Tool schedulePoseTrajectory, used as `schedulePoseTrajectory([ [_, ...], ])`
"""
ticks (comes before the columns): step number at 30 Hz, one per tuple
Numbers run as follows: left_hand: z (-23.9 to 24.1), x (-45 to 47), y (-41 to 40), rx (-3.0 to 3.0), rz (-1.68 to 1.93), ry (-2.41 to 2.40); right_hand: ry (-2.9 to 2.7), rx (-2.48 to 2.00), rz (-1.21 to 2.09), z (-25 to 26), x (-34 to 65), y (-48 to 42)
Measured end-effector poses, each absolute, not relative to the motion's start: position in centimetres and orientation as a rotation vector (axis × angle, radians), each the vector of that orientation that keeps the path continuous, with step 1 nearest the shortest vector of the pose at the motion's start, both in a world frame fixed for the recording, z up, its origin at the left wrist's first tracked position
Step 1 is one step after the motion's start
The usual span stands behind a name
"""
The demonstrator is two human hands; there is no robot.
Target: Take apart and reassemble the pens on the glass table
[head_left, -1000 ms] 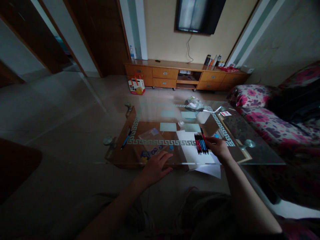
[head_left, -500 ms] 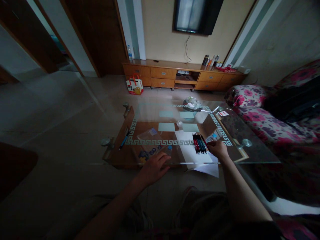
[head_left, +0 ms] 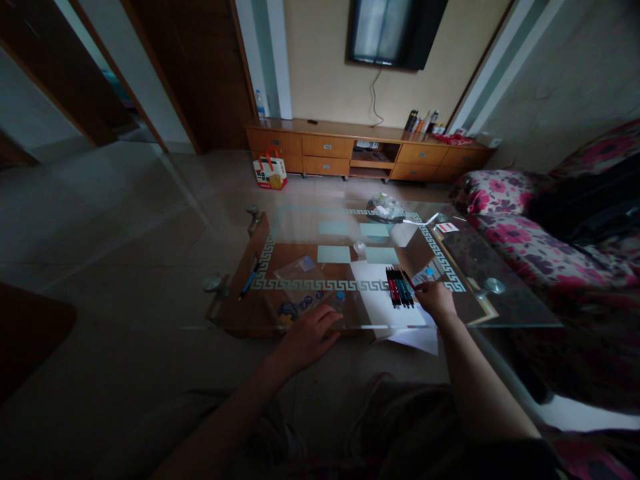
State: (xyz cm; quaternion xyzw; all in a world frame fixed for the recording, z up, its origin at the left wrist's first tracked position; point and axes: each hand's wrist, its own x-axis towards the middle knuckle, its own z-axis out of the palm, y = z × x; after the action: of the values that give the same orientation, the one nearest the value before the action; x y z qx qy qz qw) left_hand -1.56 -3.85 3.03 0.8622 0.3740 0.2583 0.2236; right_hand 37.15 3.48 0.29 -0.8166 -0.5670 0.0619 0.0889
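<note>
Several pens (head_left: 399, 288), with red, dark and bluish barrels, lie side by side in a row on the glass tabletop (head_left: 190, 328), above white paper (head_left: 371, 299). Just right of that row, my right hand (head_left: 438, 300) pinches a dark reddish pen (head_left: 409, 280) near its lower end; the fingertips are partly hidden by the hand. My left hand (head_left: 311, 332) is at the table's front edge with nothing in it, fingers loosely stretched and thumb apart. Near it, seen through the glass, are a clear plastic bag (head_left: 300, 270) and a bottle with a blue cap (head_left: 340, 295).
A blue pen (head_left: 249, 280) lies at the table's left. Toward the back right sit a crumpled plastic bag (head_left: 385, 208) and a small card (head_left: 447, 227). A floral sofa (head_left: 520, 230) borders the right side. A low cabinet (head_left: 327, 147) stands beyond, beside a paper bag (head_left: 270, 172).
My right hand and the pen in it have shifted very slightly; the pen still lies beside the row. My left hand stays in nearly the same place.
</note>
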Motion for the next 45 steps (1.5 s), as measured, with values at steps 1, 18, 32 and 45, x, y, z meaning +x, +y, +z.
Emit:
schedulePoseTrajectory([
  [1, 3.0, -1.6, -3.9, 2.384, 0.708, 1.031, -1.686, -2.439, 0.187, 0.3, 37.1, 3.5],
  [18, 2.9, -1.7, -3.8, 2.385, 0.711, 1.03, -1.724, -2.381, 0.215, 0.6, 36.7, 3.5],
  [32, 2.6, -1.6, -3.8, 2.397, 0.701, 1.031, -1.735, -2.337, 0.292, 0.3, 36.5, 3.7],
  [45, 2.2, -1.8, -3.6, 2.417, 0.678, 1.041, -1.69, -2.347, 0.317, 1.2, 35.8, 3.4],
])
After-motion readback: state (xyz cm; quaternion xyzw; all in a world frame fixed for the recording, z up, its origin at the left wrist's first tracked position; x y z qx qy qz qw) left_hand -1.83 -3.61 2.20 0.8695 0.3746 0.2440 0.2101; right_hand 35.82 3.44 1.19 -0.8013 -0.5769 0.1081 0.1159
